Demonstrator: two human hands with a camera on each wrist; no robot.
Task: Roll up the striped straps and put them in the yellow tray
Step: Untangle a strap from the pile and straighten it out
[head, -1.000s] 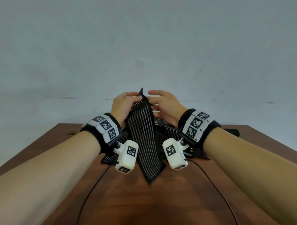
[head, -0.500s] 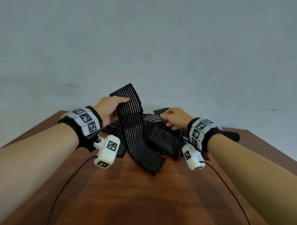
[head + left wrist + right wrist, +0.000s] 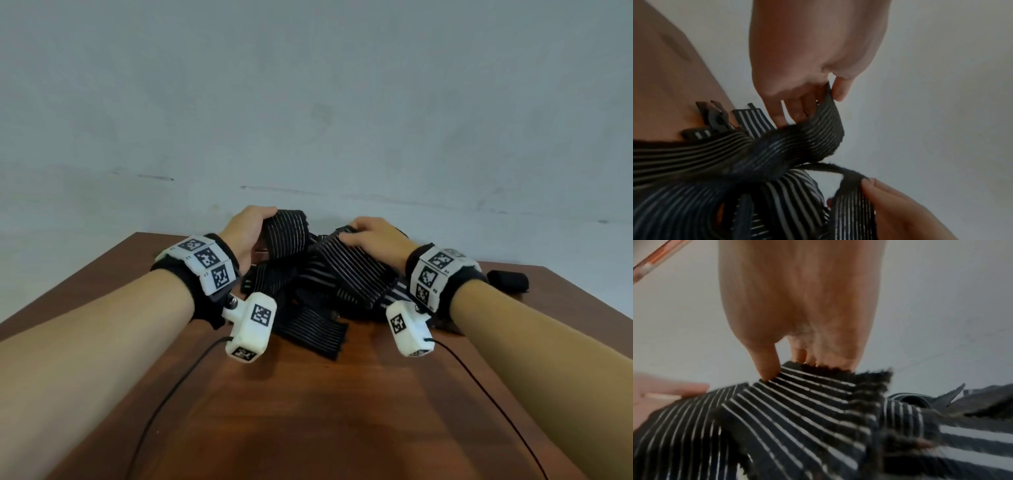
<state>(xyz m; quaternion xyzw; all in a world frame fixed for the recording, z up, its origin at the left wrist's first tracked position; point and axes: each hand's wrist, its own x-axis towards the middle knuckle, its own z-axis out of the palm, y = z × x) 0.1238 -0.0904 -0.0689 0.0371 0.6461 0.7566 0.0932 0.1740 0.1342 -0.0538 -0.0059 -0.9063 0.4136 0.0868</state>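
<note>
A tangle of black straps with thin white stripes (image 3: 308,284) lies at the far middle of the brown table (image 3: 308,411). My left hand (image 3: 246,229) pinches the end of one striped strap (image 3: 286,236) and holds it up above the pile; in the left wrist view the thumb and fingers (image 3: 818,91) clamp that strap's edge (image 3: 828,116). My right hand (image 3: 373,236) grips the end of another striped strap (image 3: 349,270) that slopes down toward me; its thumb (image 3: 766,363) presses on the stripes (image 3: 807,394). No yellow tray is in view.
A black roll (image 3: 507,281) lies at the table's far right, behind my right wrist. Thin black cables (image 3: 171,387) run from both wrist cameras over the table toward me. A pale wall stands just behind the table's far edge.
The hands have moved apart and come down. The left hand lowered its strap end; the right hand left the first strap and took hold of another strap on the pile.
</note>
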